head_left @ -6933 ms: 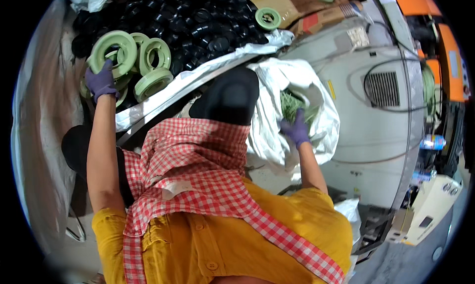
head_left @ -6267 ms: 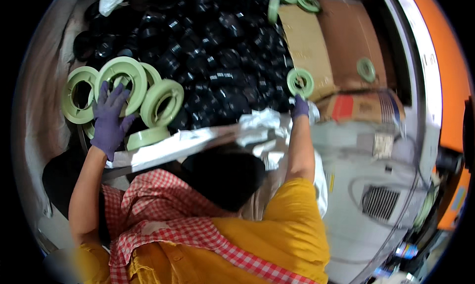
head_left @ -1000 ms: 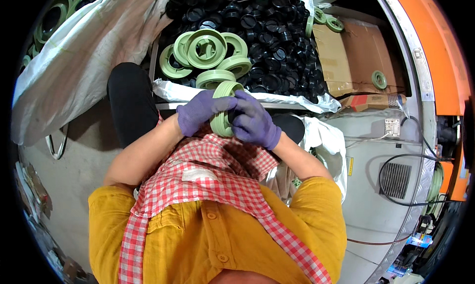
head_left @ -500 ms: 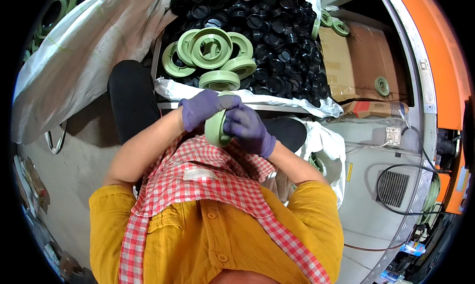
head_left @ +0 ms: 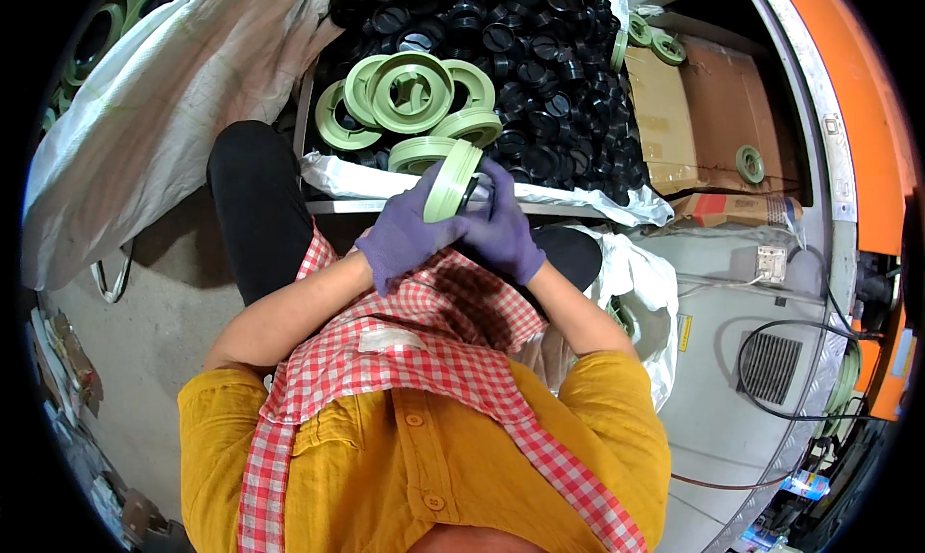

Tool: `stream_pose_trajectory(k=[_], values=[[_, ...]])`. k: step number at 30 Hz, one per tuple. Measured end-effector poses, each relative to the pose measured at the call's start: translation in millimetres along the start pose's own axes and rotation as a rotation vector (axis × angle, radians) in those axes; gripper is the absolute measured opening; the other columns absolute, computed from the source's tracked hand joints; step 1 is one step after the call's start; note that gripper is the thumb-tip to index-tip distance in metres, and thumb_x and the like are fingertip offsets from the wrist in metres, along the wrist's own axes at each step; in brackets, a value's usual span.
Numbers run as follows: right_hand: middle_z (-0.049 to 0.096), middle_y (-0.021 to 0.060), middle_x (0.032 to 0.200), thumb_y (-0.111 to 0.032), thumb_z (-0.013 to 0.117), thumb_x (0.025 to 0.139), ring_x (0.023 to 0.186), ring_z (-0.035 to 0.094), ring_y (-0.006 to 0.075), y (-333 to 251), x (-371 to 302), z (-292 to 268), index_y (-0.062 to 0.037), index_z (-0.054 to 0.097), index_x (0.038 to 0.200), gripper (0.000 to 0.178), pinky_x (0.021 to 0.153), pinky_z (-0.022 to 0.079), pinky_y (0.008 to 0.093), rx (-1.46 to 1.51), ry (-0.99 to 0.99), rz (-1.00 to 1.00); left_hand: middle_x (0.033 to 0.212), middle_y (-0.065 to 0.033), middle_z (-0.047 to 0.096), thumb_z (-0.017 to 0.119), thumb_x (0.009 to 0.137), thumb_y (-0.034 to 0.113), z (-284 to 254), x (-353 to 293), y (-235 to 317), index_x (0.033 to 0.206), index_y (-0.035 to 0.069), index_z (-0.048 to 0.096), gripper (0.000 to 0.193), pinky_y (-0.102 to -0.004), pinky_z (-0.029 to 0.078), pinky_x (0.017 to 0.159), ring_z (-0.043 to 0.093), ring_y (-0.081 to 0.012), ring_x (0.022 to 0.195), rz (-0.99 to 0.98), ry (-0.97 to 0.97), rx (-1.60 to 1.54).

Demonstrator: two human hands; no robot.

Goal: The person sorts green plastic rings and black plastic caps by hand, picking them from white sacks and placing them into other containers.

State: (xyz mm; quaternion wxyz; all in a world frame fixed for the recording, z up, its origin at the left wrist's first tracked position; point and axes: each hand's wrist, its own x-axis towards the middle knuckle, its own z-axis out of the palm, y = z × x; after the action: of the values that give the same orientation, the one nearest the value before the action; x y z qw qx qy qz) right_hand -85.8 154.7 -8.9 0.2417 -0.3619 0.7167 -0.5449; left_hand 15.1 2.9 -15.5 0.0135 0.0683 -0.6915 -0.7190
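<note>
In front of my lap I hold a light green plastic ring [head_left: 451,181] tilted on its edge. My left hand [head_left: 409,235], in a purple glove, is closed around its left and lower side. My right hand [head_left: 503,227], gloved the same, is closed at the ring's right face. A bit of a black cap [head_left: 469,192] shows between that face and my right fingers; most of it is hidden. Just beyond my hands, several more green rings [head_left: 409,92] lie stacked on a heap of black plastic caps [head_left: 544,105].
White sheeting [head_left: 356,181] lines the near edge of the heap. A large white sack [head_left: 164,119] stands at left. To the right are a cardboard box [head_left: 713,110] with a few green rings, a grey machine panel [head_left: 713,360] with a socket and cables, and an open white bag [head_left: 647,302].
Both hands have turned the green ring and moved it slightly up and right. My left hand has shifted from the ring's top to its lower side. Black now shows at its right face.
</note>
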Motion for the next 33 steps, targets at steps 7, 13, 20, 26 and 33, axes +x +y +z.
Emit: stream_pose_trajectory(k=[7, 13, 20, 26, 33], values=[[0.06, 0.0047, 0.066, -0.037, 0.055, 0.088, 0.055, 0.055, 0.0144, 32.5, 11.8, -43.5, -0.0049, 0.056, 0.099, 0.034, 0.051, 0.043, 0.0258, -0.188, 0.15, 0.453, 0.101, -0.005, 0.061, 0.071, 0.076, 0.024, -30.2, 12.7, 14.8, 0.121, 0.002, 0.051, 0.054, -0.0274, 0.047, 0.078, 0.058, -0.0129, 0.087, -0.035, 0.296, -0.229], [0.044, 0.0157, 0.131, -0.039, 0.061, 0.076, 0.121, 0.043, 0.0344, 131.0, 35.3, -147.9, -0.0139, 0.041, 0.131, 0.063, 0.099, 0.034, 0.0457, -1.111, 0.214, 0.586, 0.112, -0.0102, 0.058, 0.049, 0.087, 0.006, -110.6, 47.1, 93.5, 0.117, 0.002, 0.051, 0.03, -0.0295, 0.045, 0.087, 0.057, -0.0182, 0.097, 0.719, 0.401, -0.298], [0.056, 0.0204, 0.112, -0.018, 0.062, 0.075, 0.106, 0.053, 0.0371, 155.7, 30.0, -131.4, -0.0096, 0.054, 0.111, 0.037, 0.089, 0.043, 0.0415, -1.059, 0.303, 0.624, 0.082, -0.0139, 0.063, 0.067, 0.074, 0.034, -21.2, 55.4, -49.7, 0.093, 0.006, 0.063, 0.034, -0.0383, 0.048, 0.08, 0.062, -0.0291, 0.084, 0.11, -0.199, 1.007], [0.059, 0.0188, 0.104, -0.01, 0.058, 0.077, 0.096, 0.057, 0.0356, 120.9, 20.1, -116.5, -0.0039, 0.055, 0.106, 0.03, 0.085, 0.044, 0.0406, -0.919, 0.774, 0.172, 0.11, -0.0198, 0.061, 0.061, 0.072, 0.065, -2.5, 101.7, -82.2, 0.115, -0.006, 0.057, 0.082, -0.0332, 0.042, 0.086, 0.058, -0.0241, 0.094, -0.6, 0.483, -0.553], [0.059, 0.0151, 0.095, -0.003, 0.048, 0.079, 0.09, 0.057, 0.0273, 61.1, 18.6, -44.2, -0.0006, 0.058, 0.097, 0.021, 0.084, 0.044, 0.0347, -0.56, 0.667, -0.14, 0.073, -0.0087, 0.055, 0.062, 0.08, 0.034, -21.5, 115.9, -85.1, 0.085, 0.007, 0.056, 0.028, -0.0371, 0.048, 0.052, 0.053, -0.0197, 0.059, -0.665, 0.491, -0.89]])
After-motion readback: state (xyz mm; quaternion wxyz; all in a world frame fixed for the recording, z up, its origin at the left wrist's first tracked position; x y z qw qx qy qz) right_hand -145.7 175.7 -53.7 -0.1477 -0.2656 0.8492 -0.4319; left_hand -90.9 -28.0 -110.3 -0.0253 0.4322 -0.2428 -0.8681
